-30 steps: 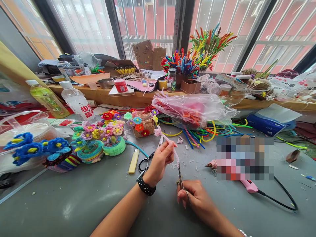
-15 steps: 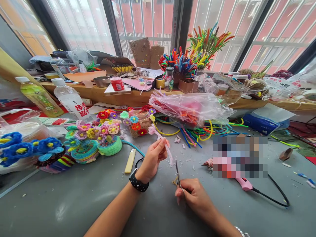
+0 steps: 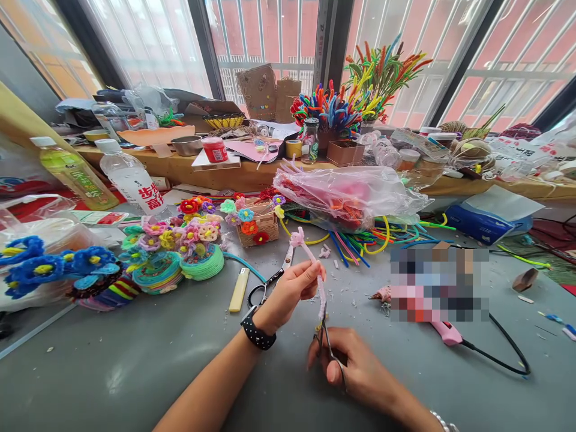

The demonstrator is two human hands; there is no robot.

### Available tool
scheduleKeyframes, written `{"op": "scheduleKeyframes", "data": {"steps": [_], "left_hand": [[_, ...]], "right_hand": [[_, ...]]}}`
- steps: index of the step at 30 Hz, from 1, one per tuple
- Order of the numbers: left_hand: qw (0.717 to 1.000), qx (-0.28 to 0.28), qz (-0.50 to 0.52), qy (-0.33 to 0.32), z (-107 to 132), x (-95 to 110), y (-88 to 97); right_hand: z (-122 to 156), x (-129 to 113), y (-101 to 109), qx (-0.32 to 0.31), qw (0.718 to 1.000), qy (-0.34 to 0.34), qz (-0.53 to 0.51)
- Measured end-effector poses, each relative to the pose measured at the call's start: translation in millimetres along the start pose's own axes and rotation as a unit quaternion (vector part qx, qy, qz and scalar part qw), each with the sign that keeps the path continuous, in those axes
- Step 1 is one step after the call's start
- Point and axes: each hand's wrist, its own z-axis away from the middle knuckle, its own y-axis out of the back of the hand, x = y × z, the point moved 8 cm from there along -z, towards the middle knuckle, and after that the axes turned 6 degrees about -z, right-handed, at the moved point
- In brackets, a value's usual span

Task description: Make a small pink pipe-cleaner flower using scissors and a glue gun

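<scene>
Between the fingertips of my left hand (image 3: 288, 294) is a pale pink pipe cleaner flower (image 3: 297, 239), its bloom up and its fuzzy stem hanging below the fingers. My right hand (image 3: 355, 360) grips a small pair of scissors (image 3: 327, 345), whose blades point up at the lower end of the stem. Whether the blades touch or cut it I cannot tell. A second pair of scissors with black handles (image 3: 266, 288) lies behind my left wrist, partly hidden by it. Left of that is a yellow strip (image 3: 239, 290).
At left stand several pots of fuzzy flowers (image 3: 202, 262) and two bottles (image 3: 130, 177). A plastic bag (image 3: 351, 195) lies over colourful pipe cleaners behind my hands. At right is a pink glue gun (image 3: 445, 332) with a black cord, partly blurred out. White scraps (image 3: 324, 251) litter the grey table.
My left hand has shifted right with the flower. The scissors in my right hand have opened, and their blades have come to the stem's lower end. The black-handled scissors show more.
</scene>
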Motion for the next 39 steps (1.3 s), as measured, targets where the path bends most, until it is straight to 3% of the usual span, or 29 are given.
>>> {"op": "scheduleKeyframes", "data": {"steps": [14,27,39], "left_hand": [[0.998,0.055,0.013,-0.029,-0.2,6.7,9.4],[0.999,0.027,-0.002,-0.04,0.6,6.4,1.8],[0.996,0.068,0.033,-0.055,-0.4,8.3,9.8]], "right_hand": [[-1.7,-1.5,8.2,0.081,0.995,0.042,0.041],[-1.9,-12.7,2.6,0.045,0.998,0.039,-0.01],[-1.4,-0.6,13.6,0.126,0.992,0.016,0.022]]}}
